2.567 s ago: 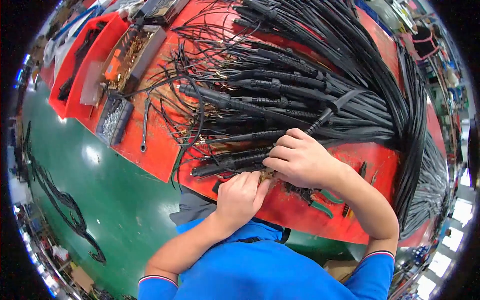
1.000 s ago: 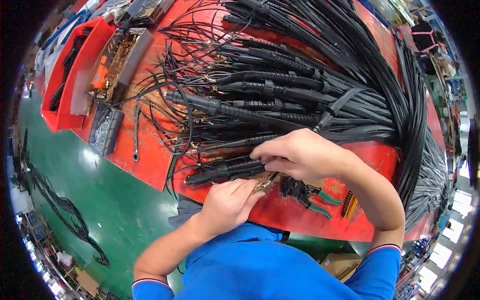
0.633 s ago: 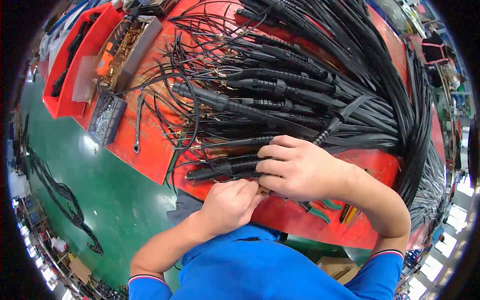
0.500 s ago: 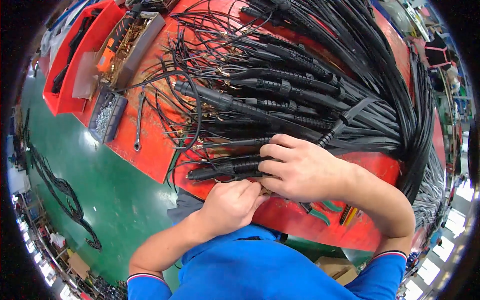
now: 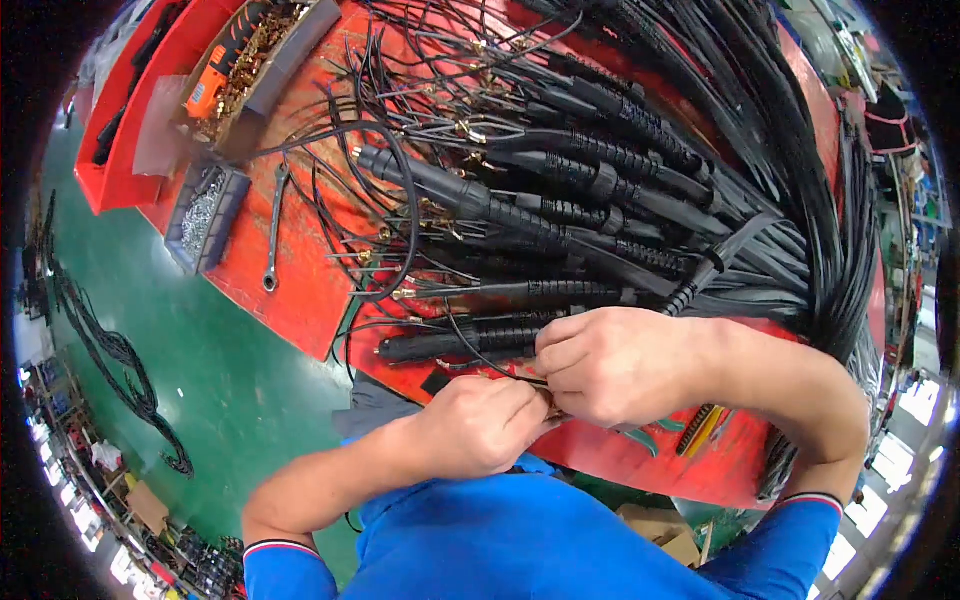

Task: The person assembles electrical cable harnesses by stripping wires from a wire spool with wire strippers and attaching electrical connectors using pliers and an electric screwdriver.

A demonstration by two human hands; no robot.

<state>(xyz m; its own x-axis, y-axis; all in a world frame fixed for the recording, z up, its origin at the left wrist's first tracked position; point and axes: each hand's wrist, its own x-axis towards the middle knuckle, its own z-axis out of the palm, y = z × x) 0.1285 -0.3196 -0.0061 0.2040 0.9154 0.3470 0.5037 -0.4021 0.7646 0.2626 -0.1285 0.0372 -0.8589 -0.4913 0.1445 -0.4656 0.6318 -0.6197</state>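
Black wire [image 5: 497,369] at the worktop's [image 5: 725,455] near edge

My left hand [image 5: 490,425] and right hand [image 5: 620,365] meet there, fingers curled, seemingly pinching its end, though the fingertips cover it. I'd expect it light, bendy and easily kinked, so best held near that end.

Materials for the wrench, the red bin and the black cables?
Wrench: metal, likely steel, fairly smooth; grey with bright glints at the ring end.
Red bin: probably moulded plastic, semi-gloss; thin, evenly coloured walls.
Black cables: satin sheathing with soft highlights; rubber or plastic, can't tell which.
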